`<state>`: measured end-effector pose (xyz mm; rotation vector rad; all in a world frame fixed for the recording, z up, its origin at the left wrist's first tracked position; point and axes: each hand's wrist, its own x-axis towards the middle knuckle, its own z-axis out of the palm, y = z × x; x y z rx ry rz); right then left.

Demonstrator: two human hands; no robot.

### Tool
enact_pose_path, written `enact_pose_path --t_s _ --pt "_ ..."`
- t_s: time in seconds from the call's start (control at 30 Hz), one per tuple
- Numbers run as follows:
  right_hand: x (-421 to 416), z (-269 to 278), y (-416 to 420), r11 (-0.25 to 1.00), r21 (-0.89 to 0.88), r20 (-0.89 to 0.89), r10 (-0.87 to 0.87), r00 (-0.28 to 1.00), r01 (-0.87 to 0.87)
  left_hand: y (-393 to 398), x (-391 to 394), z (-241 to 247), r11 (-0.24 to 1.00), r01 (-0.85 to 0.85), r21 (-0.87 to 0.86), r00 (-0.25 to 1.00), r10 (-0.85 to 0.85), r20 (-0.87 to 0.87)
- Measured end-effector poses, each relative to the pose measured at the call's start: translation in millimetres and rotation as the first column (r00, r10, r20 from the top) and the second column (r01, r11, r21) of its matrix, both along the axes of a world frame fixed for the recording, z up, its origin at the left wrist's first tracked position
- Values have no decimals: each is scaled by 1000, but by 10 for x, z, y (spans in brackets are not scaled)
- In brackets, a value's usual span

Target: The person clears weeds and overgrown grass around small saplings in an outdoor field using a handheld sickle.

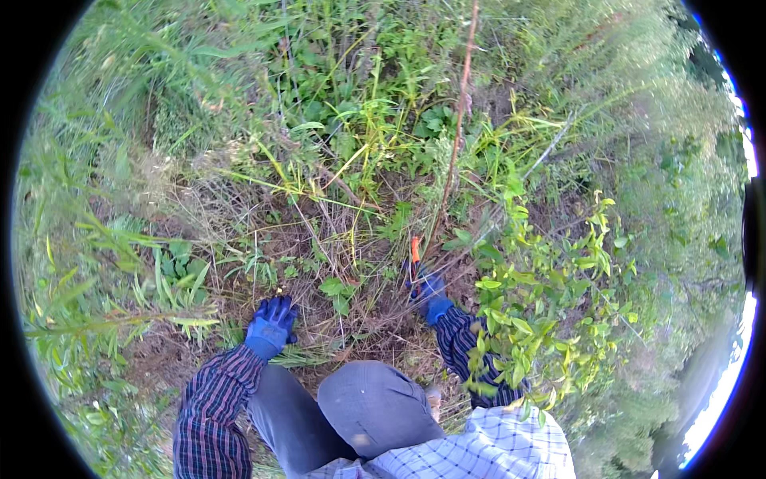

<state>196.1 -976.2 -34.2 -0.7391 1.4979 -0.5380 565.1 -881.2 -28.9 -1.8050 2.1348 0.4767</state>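
My left hand (272, 323), in a blue work glove, rests low among grass and small weeds just ahead of my knee. Its fingers stretch forward with the thumb apart, and nothing shows in it. Further right, my right hand (429, 293), also gloved in blue, grips a hand tool with an orange end (415, 248) pointing away from me. Thin dry stems cross in front of that hand, so the tool's kind and its working part cannot be made out. A tall reddish-brown stem (458, 132) rises from the ground close beyond the tool.
A leafy shrub (526, 311) hangs over my right forearm. Dry grass stalks (323, 233) and a broad-leaved seedling (339, 293) lie between my hands. Dense weeds (359, 90) stand ahead. My bent knee (377, 401) is close below.
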Motion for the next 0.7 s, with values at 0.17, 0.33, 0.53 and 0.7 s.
enact_pose_path --t_s 0.17,0.33,0.53,0.7 --pt "206 -248 -541 998 -66 13 -4 1000 5 27 -11 -1 1000 -4 27 999 3 39" --pt "163 -475 -457 992 -57 -20 107 994 -108 12 -67 -37 999 -38 16 997 36 63" --pt "-505 -318 570 987 113 -141 131 981 -115 -12 -53 -23 989 -68 131 997 64 37" --pt "-575 -173 504 989 97 50 -117 992 111 -41 -72 17 988 -57 142 995 45 87"
